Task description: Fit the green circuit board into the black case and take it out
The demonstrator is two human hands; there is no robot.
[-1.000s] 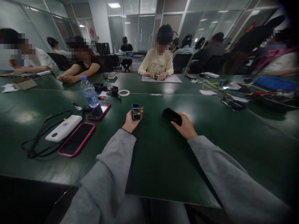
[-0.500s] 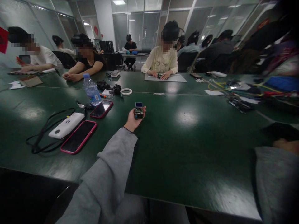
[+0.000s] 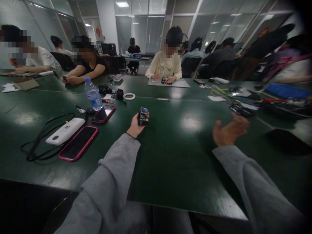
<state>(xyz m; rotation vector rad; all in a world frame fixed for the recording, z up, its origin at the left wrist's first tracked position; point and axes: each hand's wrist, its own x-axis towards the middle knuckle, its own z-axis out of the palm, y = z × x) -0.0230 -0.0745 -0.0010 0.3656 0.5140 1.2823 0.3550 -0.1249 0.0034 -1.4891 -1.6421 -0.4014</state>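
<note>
Head view: left hand (image 3: pixel 135 125) grips circuit module (image 3: pixel 143 116); right hand (image 3: pixel 227 131) empty, raised.

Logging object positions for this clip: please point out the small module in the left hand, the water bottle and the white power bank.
module (image 3: pixel 143 117), head view, on its circuit-board body below the small screen.
water bottle (image 3: pixel 93 95), head view, on its clear middle.
power bank (image 3: pixel 65 130), head view, on its white top face.
</note>
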